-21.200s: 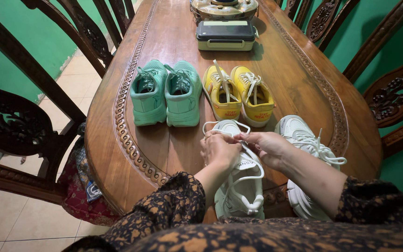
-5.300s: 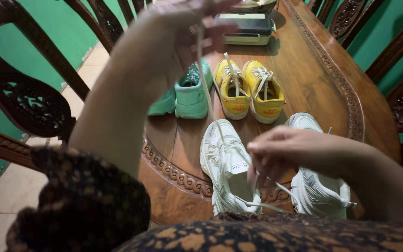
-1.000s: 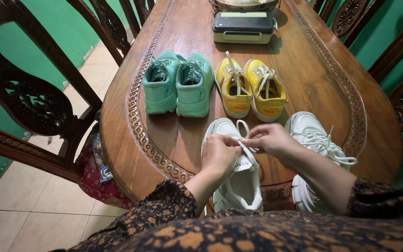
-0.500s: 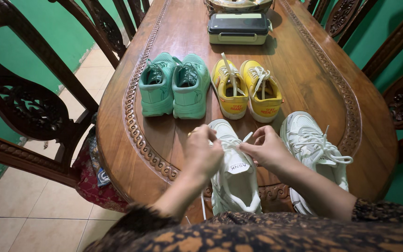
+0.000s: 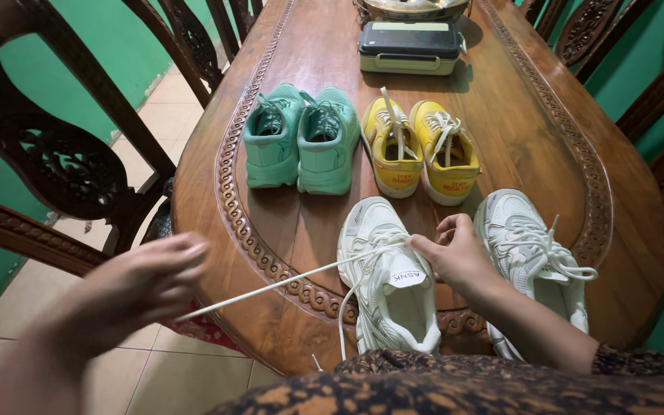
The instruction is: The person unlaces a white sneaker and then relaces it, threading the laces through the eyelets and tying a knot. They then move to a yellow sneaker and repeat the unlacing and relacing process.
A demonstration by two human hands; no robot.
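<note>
A white sneaker point(image 5: 388, 278) sits at the near edge of the carved wooden table point(image 5: 516, 131), toe pointing away. Its white shoelace point(image 5: 270, 284) runs taut from the eyelets out to the left — the left hand point(image 5: 136, 284), blurred and off the table edge, has its fingers curled around the lace end. The right hand point(image 5: 459, 257) pinches the lace at the tongue, fingers closed. Just right lies the second white sneaker point(image 5: 536, 257). Farther off stand a yellow pair point(image 5: 422, 150), a mint-green pair point(image 5: 300, 138) and a dark-lidded box point(image 5: 410, 48).
</note>
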